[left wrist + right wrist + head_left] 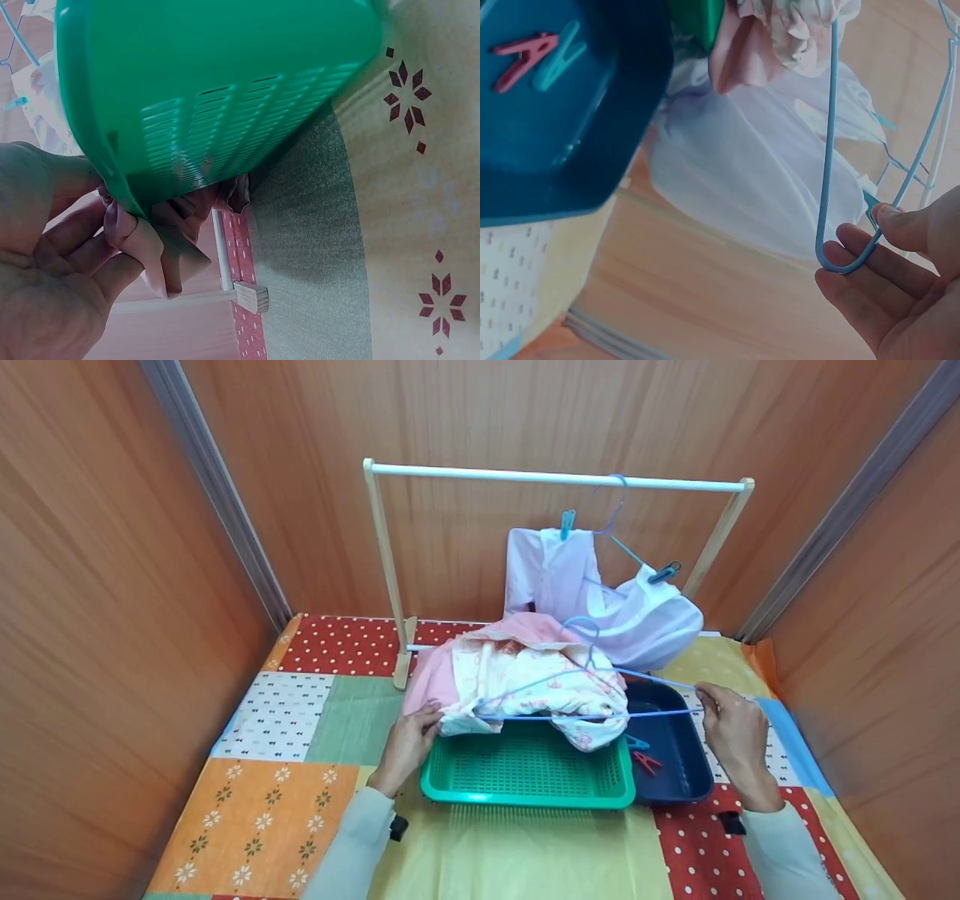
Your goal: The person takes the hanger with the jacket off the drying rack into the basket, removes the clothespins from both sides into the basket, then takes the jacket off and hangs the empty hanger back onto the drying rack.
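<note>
My right hand (735, 727) holds one end of a blue clothes hanger (652, 714); in the right wrist view its thumb and fingers are round the hanger's bent corner. The hanger's other end reaches into a bunched white garment (517, 682) with a pink print. Pink cloth (431, 682) lies behind and beside that garment, over the back of a green basket (525, 798). My left hand (411, 739) pinches the cloth's edge at the basket's left side. In the left wrist view, pinkish fabric (142, 247) shows between its fingers.
Behind stands a rack with a white rail (480, 474). A white shirt (555, 559) hangs there on another hanger, fixed by clothespins (568, 523), its right side drooping. A dark blue tray (679, 757) with red and blue clothespins (526, 58) sits right of the basket. Wooden panels surround the patchwork cloth.
</note>
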The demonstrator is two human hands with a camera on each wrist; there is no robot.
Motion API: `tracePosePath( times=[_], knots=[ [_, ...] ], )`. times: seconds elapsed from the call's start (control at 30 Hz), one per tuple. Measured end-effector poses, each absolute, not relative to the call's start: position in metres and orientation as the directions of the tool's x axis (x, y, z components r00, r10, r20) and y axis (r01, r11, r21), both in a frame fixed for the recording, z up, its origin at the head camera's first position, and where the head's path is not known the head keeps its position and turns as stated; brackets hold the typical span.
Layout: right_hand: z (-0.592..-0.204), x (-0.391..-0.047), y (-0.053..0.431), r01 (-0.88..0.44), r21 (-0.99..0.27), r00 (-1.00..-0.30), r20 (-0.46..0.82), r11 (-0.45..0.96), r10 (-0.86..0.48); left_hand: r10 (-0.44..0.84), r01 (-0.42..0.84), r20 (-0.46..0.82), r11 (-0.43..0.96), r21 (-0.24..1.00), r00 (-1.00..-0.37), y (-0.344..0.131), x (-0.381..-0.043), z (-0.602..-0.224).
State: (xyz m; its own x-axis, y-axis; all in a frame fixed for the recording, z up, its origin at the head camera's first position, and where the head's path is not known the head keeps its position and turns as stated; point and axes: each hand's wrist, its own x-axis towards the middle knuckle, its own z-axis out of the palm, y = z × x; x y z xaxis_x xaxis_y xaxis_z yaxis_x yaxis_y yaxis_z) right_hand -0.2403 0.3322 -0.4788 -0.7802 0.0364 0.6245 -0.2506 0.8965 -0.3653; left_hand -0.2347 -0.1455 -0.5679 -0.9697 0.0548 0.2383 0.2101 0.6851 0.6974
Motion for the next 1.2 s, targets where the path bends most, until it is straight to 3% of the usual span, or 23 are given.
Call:
tracePosePath(
  times=[0.3, 0.47, 0.87, 1.2],
  knots=[
    [-0.472, -0.237, 0.346, -0.256, -0.363, -0.745, 0.664, 0.896, 0.056, 0.043, 0.184, 0.214, 0.689, 0.701, -0.976, -0.143, -0.233, -0.571],
    [-0.467, -0.239, 0.349, -0.28, -0.363, -0.705, 0.706, 0.889, 0.066, 0.061, 0.246, 0.286, 0.695, 0.676, -0.956, -0.142, -0.234, -0.573],
    [-0.443, -0.255, 0.334, -0.265, -0.416, -0.726, 0.679, 0.87, 0.104, 0.05, 0.251, 0.305, 0.701, 0.668, -0.951, -0.14, -0.236, -0.57],
    [-0.431, -0.279, 0.302, -0.322, -0.403, -0.73, 0.682, 0.857, 0.047, 0.032, 0.205, 0.254, 0.692, 0.692, -0.967, -0.141, -0.236, -0.572]
  ],
)
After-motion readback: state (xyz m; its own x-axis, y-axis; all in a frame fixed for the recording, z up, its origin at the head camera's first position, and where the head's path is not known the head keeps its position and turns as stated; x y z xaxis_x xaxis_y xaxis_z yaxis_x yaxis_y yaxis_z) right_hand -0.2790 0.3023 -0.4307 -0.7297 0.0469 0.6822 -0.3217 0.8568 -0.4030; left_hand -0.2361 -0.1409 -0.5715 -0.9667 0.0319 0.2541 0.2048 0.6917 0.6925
